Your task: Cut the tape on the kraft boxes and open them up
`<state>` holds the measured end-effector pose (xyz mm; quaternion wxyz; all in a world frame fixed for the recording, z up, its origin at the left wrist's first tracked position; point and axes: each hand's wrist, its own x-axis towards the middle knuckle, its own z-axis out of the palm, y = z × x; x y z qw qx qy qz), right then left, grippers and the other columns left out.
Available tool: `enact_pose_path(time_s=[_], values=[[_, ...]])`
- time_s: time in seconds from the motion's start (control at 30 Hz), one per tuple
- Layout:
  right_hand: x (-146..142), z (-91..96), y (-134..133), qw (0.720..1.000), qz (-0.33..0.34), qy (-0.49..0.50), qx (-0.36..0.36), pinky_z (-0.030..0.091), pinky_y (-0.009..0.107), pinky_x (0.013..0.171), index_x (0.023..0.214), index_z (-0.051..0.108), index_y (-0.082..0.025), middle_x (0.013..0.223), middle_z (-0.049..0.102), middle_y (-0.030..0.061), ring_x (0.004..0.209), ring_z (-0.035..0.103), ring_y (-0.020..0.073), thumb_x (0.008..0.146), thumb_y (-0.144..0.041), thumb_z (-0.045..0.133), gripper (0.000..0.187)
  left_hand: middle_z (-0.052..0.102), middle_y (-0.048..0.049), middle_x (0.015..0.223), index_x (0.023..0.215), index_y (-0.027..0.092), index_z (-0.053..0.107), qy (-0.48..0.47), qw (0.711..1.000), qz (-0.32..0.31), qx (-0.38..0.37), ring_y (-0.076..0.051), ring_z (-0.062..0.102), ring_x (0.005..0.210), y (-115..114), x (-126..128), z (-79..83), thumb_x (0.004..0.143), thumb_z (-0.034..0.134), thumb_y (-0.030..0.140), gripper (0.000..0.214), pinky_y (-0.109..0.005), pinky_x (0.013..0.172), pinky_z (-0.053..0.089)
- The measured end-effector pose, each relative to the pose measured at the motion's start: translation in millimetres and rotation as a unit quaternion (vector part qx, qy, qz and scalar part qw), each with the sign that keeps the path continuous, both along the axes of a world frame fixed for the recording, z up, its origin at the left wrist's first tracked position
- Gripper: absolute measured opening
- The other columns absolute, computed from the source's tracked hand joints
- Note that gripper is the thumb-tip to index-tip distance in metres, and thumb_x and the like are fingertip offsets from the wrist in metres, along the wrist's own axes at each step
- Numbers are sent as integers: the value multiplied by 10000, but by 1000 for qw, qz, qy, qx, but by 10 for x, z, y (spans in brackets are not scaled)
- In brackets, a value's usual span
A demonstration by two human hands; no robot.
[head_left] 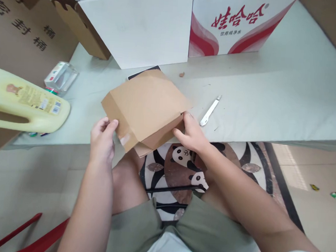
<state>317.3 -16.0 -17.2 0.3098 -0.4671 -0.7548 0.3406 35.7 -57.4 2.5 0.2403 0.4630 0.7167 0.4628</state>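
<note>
A flat brown cardboard box [150,103] is held tilted over the table's front edge, with a flap standing loose at its near side. My left hand [103,136] grips the box's left side, thumb on the outer face near a patch of clear tape [125,139]. At the right corner, my right hand [191,131] holds the box between thumb and fingers; some of those fingers are hidden. To the right of that hand, a white utility knife [211,110] lies on the cloth. A dark flat item with a white edge [143,72] shows partly behind the box.
White cartons stand at the back, one with red lettering [240,25]. On the left are a yellow jug [24,101], a clear plastic bottle [61,77] and a large brown carton [28,18]. A cardboard scrap [181,74] lies on the pale tablecloth [286,100].
</note>
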Motion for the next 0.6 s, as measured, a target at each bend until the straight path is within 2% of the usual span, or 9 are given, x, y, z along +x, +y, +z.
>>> enact_pose_path(time_s=[0.1, 0.2, 0.3, 0.4, 0.5, 0.6], values=[[-67, 73, 26, 997, 14, 63, -45, 484, 570, 1100, 1272, 481, -185, 1330, 636, 186, 1258, 563, 360, 826, -361, 468, 480, 796, 66, 1131, 949, 378, 705, -136, 991, 2, -2, -340, 692, 1215, -107, 52, 243, 727, 790, 553, 295, -569, 1003, 601], [-84, 103, 8, 993, 4, 100, -55, 516, 549, 1026, 1237, 463, -201, 1295, 612, 178, 1203, 572, 345, 822, -361, 469, 445, 786, -11, 1195, 1062, 322, 743, -254, 965, -48, 28, -313, 723, 1089, -170, 71, 376, 620, 856, 549, 510, -404, 773, 645], [-54, 106, -28, 995, -13, 80, -49, 530, 542, 915, 1130, 470, -237, 1136, 617, 130, 1030, 588, 318, 821, -408, 519, 356, 782, -43, 1118, 1161, 252, 735, -351, 931, -89, 53, -209, 730, 876, -218, 55, 357, 524, 957, 460, 705, -252, 585, 567], [-15, 116, -56, 998, -44, 29, -39, 507, 565, 915, 1068, 474, -255, 1022, 618, 86, 945, 585, 303, 827, -479, 599, 352, 789, -16, 1050, 1141, 243, 736, -387, 916, -91, 58, -162, 722, 788, -252, 52, 303, 504, 1000, 384, 704, -238, 616, 591], [7, 132, -59, 997, -70, -3, -36, 482, 578, 978, 1134, 489, -246, 1095, 644, 105, 1028, 609, 329, 838, -490, 663, 421, 802, -12, 1033, 1145, 264, 726, -385, 917, -77, 65, -179, 742, 765, -208, 85, 302, 530, 992, 356, 676, -285, 665, 634], [18, 134, -40, 992, -117, -23, -48, 494, 558, 973, 1184, 500, -219, 1165, 637, 142, 1099, 610, 357, 827, -483, 727, 498, 792, 8, 960, 1109, 286, 732, -367, 926, -69, 57, -169, 736, 691, -28, 144, 319, 592, 938, 303, 557, -278, 604, 629]])
